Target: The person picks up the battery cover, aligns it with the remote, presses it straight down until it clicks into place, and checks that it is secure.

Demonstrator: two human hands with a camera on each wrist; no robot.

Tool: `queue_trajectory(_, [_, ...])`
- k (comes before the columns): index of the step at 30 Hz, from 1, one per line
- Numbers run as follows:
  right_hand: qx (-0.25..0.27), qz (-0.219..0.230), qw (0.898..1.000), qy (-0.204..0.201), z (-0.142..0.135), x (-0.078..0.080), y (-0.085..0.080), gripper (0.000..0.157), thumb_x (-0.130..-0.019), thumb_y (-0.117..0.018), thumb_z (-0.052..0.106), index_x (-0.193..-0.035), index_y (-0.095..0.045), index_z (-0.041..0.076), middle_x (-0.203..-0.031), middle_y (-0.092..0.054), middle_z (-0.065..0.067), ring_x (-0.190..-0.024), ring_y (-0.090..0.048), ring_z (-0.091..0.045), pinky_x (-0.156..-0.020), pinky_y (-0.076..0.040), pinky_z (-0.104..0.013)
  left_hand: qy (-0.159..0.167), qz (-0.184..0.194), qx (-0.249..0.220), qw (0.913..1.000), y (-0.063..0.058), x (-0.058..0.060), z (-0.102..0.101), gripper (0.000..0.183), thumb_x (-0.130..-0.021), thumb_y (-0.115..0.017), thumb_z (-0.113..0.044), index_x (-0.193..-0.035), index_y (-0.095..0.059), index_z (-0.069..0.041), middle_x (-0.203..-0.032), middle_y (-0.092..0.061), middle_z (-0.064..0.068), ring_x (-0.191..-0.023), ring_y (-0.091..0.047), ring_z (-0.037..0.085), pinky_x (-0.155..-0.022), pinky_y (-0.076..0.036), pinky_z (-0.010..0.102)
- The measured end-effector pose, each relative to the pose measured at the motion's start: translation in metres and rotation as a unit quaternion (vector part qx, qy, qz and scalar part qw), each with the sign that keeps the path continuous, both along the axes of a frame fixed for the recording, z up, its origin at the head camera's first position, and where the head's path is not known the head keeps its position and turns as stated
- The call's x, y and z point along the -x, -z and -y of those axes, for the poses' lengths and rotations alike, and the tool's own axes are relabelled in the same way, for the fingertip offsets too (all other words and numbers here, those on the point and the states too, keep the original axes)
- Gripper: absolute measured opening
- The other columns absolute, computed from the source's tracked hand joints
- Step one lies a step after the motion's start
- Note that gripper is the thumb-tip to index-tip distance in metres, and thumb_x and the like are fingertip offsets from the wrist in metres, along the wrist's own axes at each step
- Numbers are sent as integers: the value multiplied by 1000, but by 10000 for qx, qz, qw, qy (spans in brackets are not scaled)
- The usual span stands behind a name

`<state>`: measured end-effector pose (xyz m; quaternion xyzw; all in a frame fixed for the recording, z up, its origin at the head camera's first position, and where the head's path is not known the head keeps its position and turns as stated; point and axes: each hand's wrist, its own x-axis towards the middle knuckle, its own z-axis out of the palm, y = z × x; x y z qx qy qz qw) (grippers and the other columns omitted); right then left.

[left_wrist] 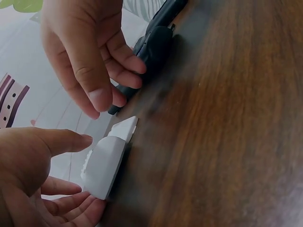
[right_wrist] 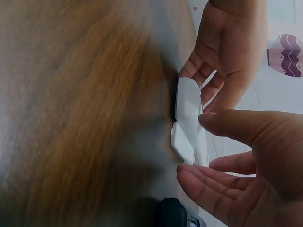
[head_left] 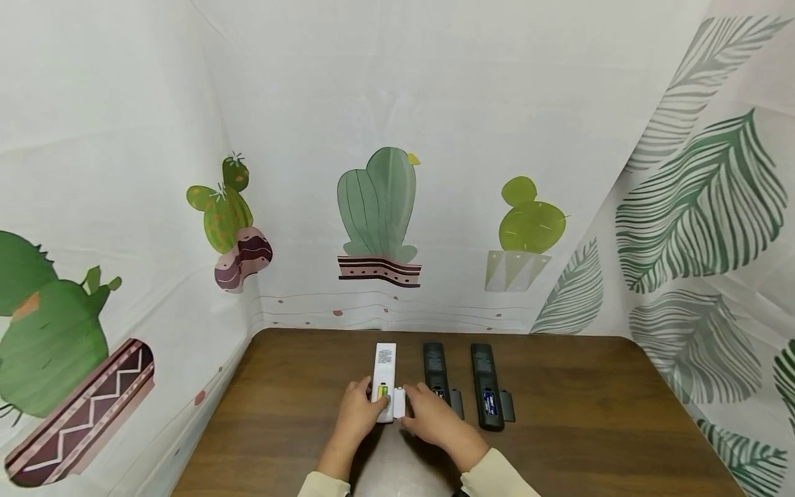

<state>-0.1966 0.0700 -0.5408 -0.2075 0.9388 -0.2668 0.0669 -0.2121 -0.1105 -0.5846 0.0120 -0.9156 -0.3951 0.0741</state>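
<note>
Left hand [head_left: 357,413] loosely spread, fingertips at white remote [head_left: 385,366], thumb by yellow-green batteries [head_left: 382,391], count unclear. Right hand [head_left: 439,418] relaxed, thumb apart, fingertips at white cover [head_left: 399,406]. White remote flat between hands. Right of right fingers: near black remote [head_left: 435,360], lower part blocked by right hand; then far black remote [head_left: 484,369], two blue batteries [head_left: 491,402]. Totals: three remotes, three covers, each beside its remote, on brown table [head_left: 596,414].
</note>
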Motion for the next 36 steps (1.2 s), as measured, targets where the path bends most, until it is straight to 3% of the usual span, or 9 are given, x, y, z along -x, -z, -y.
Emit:
queue_trajectory(11, [-136, -157, 9997, 156, 10, 3, 8, 59, -84, -78, 16, -132, -56, -10, -113, -64, -21, -96, -66, -30, -82, -56, -44, 19, -124, 83, 9999, 9, 2, -1, 52, -75, -84, -24, -115, -66, 5, -91, -59, 12, -76, -56, 20, -69, -48, 37])
queue_trajectory(16, [-217, -150, 9996, 113, 13, 6, 9, 56, -85, -78, 15, -131, -57, -9, -114, -63, -20, -97, -66, -29, -83, -56, -43, 0, -108, 85, 9999, 10, 2, -1, 49, -75, -84, -25, -111, -67, 4, -90, -57, 13, -75, -54, 20, -68, -47, 37])
queue_trajectory(22, [-211, -213, 9994, 181, 15, 8, 11, 51, -83, -79, 11, -126, -60, -7, -106, -62, -16, -88, -64, -24, -77, -55, -40, 36, -200, 65, 9998, 11, 0, -2, 42, -74, -84, -24, -105, -69, 0, -89, -56, 13, -73, -53, 20, -65, -46, 36])
queue_trajectory(36, [-149, -43, 9988, 461, 20, 14, 20, 57, -84, -78, 12, -132, -56, -8, -121, -61, -23, -104, -66, -34, -88, -56, -47, -107, -224, 8, 9997, 12, 0, -5, 44, -71, -85, -22, -103, -70, 3, -87, -57, 13, -77, -54, 22, -69, -47, 37])
